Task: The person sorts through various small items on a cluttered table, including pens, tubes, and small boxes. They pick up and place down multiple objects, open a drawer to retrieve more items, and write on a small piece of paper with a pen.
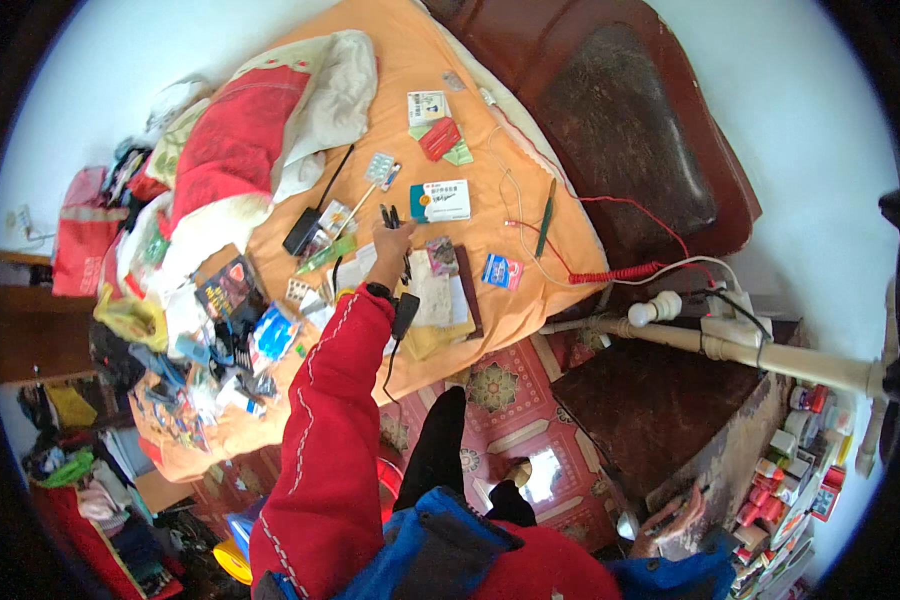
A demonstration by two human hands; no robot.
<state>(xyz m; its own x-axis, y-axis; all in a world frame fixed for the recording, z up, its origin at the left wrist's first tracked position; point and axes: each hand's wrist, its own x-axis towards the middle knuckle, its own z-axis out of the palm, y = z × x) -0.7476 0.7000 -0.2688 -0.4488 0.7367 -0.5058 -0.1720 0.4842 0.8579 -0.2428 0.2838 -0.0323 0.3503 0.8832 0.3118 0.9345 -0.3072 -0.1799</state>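
Observation:
My left hand [394,244] reaches over the bed, closed around several black pens [390,216] whose ends stick out past the fingers. Just beyond it lies a white and teal medicine box [444,201]. Below and right of the hand are loose papers [429,292] and a small patterned packet [442,256] on a dark red folder [469,292]. A black power adapter [404,315] with a cord shows beside the left wrist. My right hand [671,521] is low at the right, beside a worn wooden cabinet edge, with its fingers apart and nothing visible in it.
An orange sheet [495,330] covers the bed. A black antenna device [302,231], a green tube [327,254] and a blister pack [379,168] lie on it. Bags and clutter crowd its left side. A red coiled cable [619,274] runs to a power strip [735,330]; bottles [765,487] fill the lower right.

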